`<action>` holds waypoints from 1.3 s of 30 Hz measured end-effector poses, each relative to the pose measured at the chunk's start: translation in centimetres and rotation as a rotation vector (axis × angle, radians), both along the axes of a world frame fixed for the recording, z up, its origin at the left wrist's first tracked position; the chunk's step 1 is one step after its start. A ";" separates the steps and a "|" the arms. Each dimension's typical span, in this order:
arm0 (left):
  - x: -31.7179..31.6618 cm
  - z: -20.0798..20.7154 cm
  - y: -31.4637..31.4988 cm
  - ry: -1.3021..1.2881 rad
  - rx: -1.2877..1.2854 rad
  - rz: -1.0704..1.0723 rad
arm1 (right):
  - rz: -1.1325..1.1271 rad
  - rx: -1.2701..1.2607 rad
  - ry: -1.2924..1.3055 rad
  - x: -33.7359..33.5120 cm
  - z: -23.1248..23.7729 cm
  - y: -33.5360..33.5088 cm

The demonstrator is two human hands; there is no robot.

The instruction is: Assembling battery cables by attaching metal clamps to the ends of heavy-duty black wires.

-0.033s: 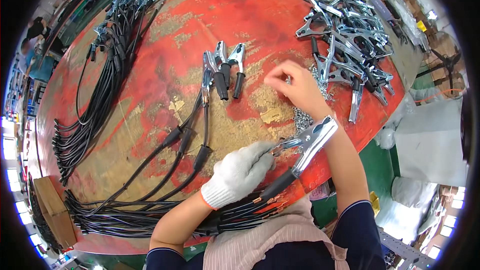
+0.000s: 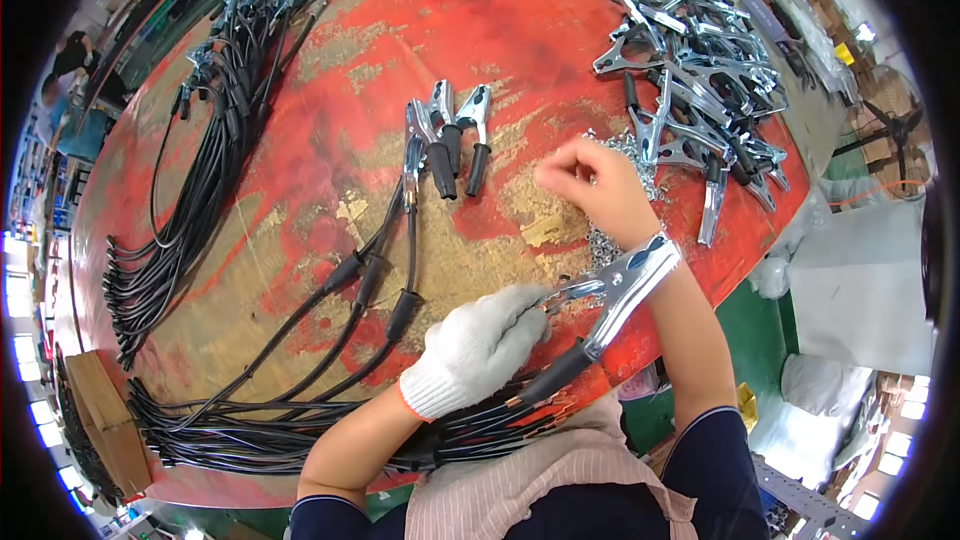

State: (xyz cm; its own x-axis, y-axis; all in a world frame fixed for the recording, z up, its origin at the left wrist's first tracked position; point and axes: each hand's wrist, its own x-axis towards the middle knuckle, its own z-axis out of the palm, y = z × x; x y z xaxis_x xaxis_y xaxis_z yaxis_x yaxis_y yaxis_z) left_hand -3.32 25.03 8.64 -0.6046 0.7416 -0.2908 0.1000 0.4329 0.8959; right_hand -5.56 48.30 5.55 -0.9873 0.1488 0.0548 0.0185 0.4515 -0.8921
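My left hand (image 2: 482,350), in a white knit glove, is closed on a silver metal cable clamp (image 2: 628,298). The clamp lies tilted over the table's near edge, with its black handle sleeve toward me. Farther off, my bare right hand (image 2: 595,185) has thumb and forefinger pinched together; whether a small part sits between them I cannot make out. Beside and partly under that hand is a scatter of small metal nuts (image 2: 604,248). Left of it, several clamps (image 2: 445,135) lie together, at least one joined to a black cable (image 2: 340,352).
A big pile of loose clamps (image 2: 700,90) covers the table's right side. At the far left lies a bundle of finished-looking cables (image 2: 225,145). More black cables with bare copper ends (image 2: 535,428) run along the near edge. A cardboard box (image 2: 105,430) stands at the left corner.
My right hand has drawn slightly toward me and to the right, still pinched. The left hand and its clamp have barely moved.
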 end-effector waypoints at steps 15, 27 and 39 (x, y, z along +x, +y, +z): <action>-0.4 0.7 0.3 -0.246 -0.016 -0.086 | 0.083 -0.755 -0.014 11.7 -3.9 -3.4; 0.4 -0.9 0.7 0.671 0.046 0.010 | -0.224 0.119 0.042 14.0 -1.0 -1.3; -0.8 -1.6 0.6 -0.708 0.274 0.387 | -0.067 0.615 0.160 15.2 -3.9 -1.1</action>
